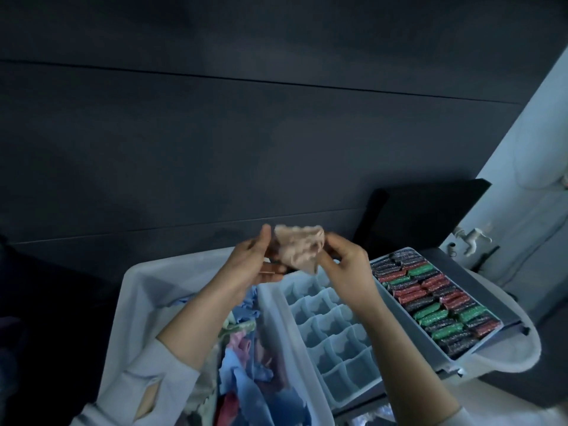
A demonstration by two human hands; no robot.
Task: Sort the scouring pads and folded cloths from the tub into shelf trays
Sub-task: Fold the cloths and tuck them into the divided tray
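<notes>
Both hands hold one pale pink cloth (297, 252) up in the air, above the far end of the divided tray (330, 330). Left hand (256, 262) grips the cloth's left edge, thumb up and fingers (273, 269) curled round under it. Right hand (344, 265) pinches the right edge. Cloth is bunched, not flat; its long axis runs roughly left-right between the two hands, with a corner hanging down toward the tray.

Key relation: the empty compartments lie directly below and nearer than the cloth, mostly under the right forearm. So the right hand is the nearer one for dropping it in. The cloth looks like it needs folding first, though blur makes the fold state hard to judge.

The tub (141, 290) sits to the left, touching the divided tray, with mixed blue, pink and red cloths heaped inside, under the left forearm. The scouring pads (430, 298), red, green and dark, fill the tray (479, 342) on the right in tight rows, just beside the divided tray. That tray looks full; the cloth tray looks empty.
</notes>
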